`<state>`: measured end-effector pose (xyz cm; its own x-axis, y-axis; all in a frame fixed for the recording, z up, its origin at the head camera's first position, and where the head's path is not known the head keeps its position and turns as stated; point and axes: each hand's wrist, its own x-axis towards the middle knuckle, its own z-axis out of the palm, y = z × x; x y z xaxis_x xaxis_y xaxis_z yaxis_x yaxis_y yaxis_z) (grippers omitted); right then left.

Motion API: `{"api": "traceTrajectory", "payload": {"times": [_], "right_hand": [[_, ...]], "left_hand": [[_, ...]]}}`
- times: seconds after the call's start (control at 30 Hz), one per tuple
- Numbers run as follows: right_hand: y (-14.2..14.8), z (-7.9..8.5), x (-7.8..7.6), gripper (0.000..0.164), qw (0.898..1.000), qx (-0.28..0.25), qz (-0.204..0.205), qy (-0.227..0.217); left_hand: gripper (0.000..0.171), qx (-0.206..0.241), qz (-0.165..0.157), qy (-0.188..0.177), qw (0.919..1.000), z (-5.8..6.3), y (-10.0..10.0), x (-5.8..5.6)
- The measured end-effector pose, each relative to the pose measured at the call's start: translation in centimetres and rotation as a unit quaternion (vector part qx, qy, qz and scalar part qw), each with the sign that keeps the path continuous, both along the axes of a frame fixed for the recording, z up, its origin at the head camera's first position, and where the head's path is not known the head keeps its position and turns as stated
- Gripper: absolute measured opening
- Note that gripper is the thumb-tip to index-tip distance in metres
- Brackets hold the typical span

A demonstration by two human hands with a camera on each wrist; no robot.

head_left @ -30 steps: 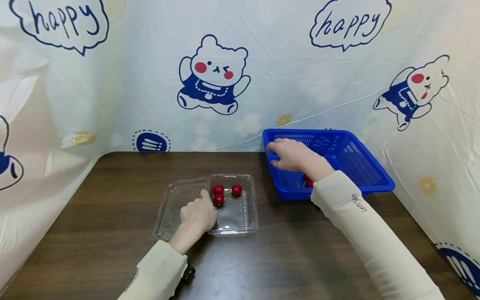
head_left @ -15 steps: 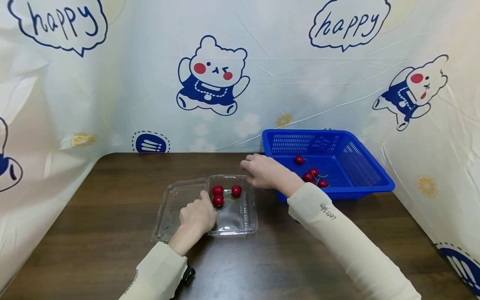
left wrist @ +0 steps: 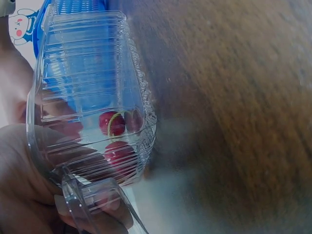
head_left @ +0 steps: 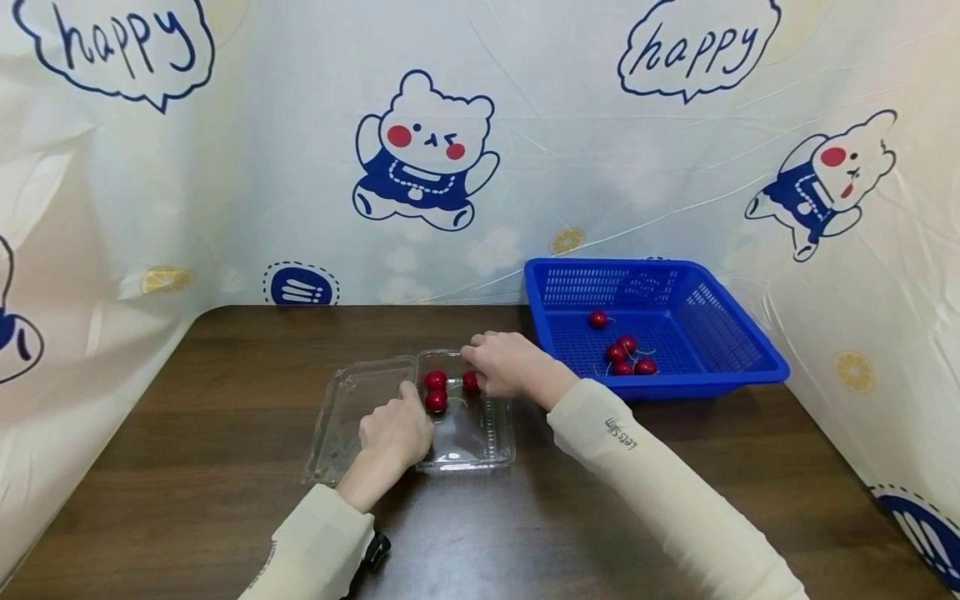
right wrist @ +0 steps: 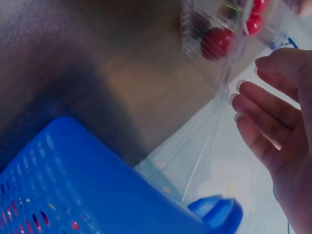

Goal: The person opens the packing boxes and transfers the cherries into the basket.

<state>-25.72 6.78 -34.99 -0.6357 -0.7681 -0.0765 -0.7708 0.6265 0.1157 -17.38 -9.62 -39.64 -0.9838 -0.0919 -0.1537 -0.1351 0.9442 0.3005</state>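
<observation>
A clear plastic clamshell box [head_left: 457, 450] lies with its lid [head_left: 337, 417] folded out to the left. Inside are red cherries: a touching pair [head_left: 436, 391] at the back left and a single cherry [head_left: 470, 382] partly covered by the right hand. My left hand [head_left: 397, 427] grips the box at its hinge side, its fingers showing through the plastic in the left wrist view. Over the box's back right corner is my right hand [head_left: 504, 363]. In the right wrist view its fingers [right wrist: 265, 109] are loosely bent and apart, with nothing seen between them.
A blue perforated basket [head_left: 720, 379] stands at the back right, with several stemmed cherries [head_left: 627, 343] on its floor. The brown wooden table [head_left: 187, 450] ends at a printed curtain [head_left: 300, 167] behind and on both sides.
My right hand has moved left and nearer, from above the blue basket to above the clear box's right side. Cherries in the basket are uncovered. My left hand has stayed in place.
</observation>
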Motion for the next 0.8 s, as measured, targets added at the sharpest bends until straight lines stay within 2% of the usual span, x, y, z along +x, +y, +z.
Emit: {"api": "traceTrajectory", "payload": {"times": [0.33, 0.8], "right_hand": [[-0.6, -1.8, 0.3, 0.014, 1.0, 0.008, 0.019, 0.024], [-1.1, -3.0, 0.4, 0.014, 1.0, 0.014, 0.009, 0.014]], "left_hand": [[0.028, -0.001, -0.001, 0.0, 1.0, -0.2, 0.0, 0.0], [0.03, 0.002, 0.002, 0.003, 1.0, -0.3, -0.1, -0.1]]}}
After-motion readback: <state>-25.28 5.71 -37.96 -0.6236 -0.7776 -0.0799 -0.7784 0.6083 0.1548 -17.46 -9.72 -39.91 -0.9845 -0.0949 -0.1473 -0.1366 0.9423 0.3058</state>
